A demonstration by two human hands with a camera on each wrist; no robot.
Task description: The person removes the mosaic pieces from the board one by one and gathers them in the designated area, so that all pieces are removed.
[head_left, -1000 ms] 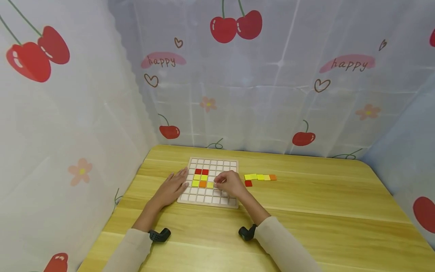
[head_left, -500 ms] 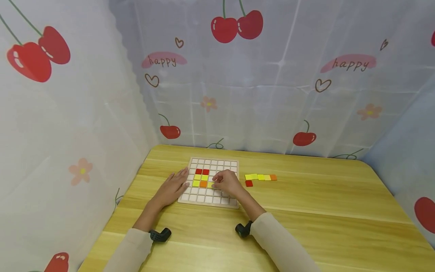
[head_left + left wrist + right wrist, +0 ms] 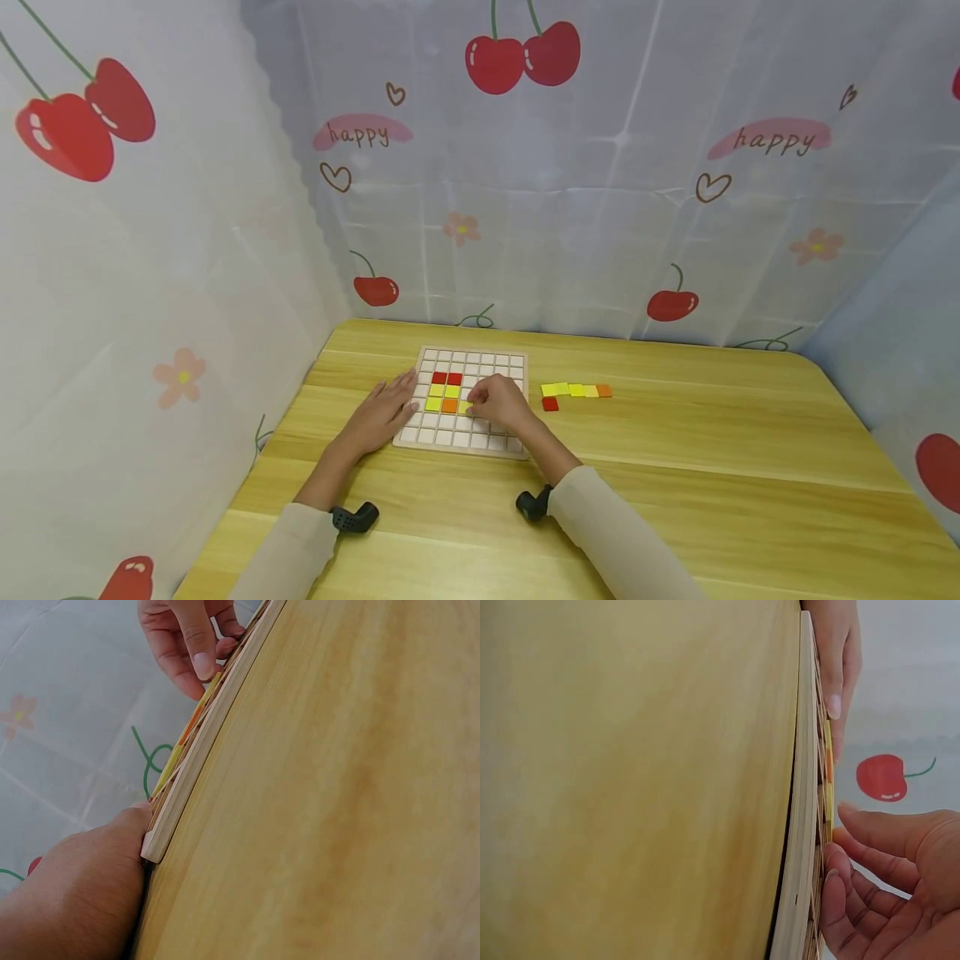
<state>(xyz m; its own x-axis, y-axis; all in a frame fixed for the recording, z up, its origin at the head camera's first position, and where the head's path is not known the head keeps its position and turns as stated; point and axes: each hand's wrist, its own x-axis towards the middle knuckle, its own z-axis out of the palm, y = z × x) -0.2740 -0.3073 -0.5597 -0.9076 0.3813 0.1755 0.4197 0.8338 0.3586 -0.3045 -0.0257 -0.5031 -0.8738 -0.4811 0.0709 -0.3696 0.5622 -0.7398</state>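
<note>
A pale wooden grid board [image 3: 459, 438] lies on the table, with red, yellow and orange square tiles in several of its cells. My left hand [image 3: 381, 414] rests along the board's left edge with its fingers extended. Over the board's middle, my right hand [image 3: 501, 403] has its thumb and index finger at a yellow tile [image 3: 464, 407], just right of an orange tile [image 3: 449, 406]. Fingertips cover part of that yellow tile. In the right wrist view, the right hand [image 3: 900, 877] has its other fingers curled beside the board's edge [image 3: 804, 750].
Right of the board, a row of yellow tiles [image 3: 557, 389] ends in an orange tile [image 3: 603, 391]. A single red tile [image 3: 551, 404] lies just below the row. Cherry-printed curtains [image 3: 570, 242] stand behind the wooden table [image 3: 675, 433] and at its sides.
My right hand has shifted slightly left onto the yellow tile, and its thumb and index finger have drawn closer together. The left hand stays in place.
</note>
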